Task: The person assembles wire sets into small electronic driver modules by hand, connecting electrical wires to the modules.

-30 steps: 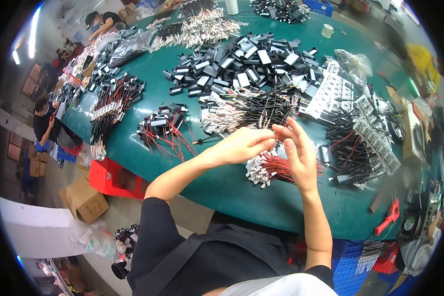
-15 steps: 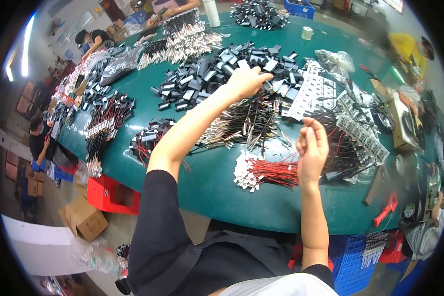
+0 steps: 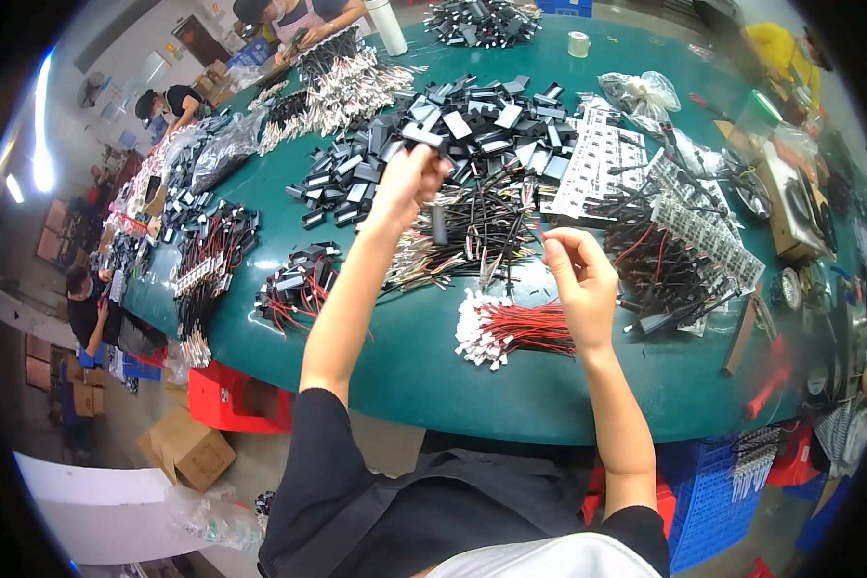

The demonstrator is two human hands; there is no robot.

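My left hand (image 3: 409, 183) is over the left part of a heap of black plastic housings (image 3: 356, 173), its fingers curled. A black rectangular housing (image 3: 422, 136) shows at its fingertips, and a blurred dark piece (image 3: 439, 223) is just below the hand. My right hand (image 3: 585, 279) is raised above the table with thumb and forefinger close together; what they hold, if anything, is too small to name. Beneath it lies a bundle of red and black wires (image 3: 535, 328) with white connectors (image 3: 477, 328). Between my hands are black cables (image 3: 482, 226) with bare ends.
White printed label sheets (image 3: 602, 169) and more black cables (image 3: 645, 260) lie to the right. Smaller wired housings (image 3: 299, 279) sit at the left on the green table (image 3: 405, 385). A tape roll (image 3: 578, 43) and a white bottle (image 3: 386, 27) stand far off. Co-workers sit around.
My left hand has drawn back leftward from the middle of the housing heap, with a housing now at its fingertips. My right hand has shifted slightly left and turned. The whole view has tilted a little.
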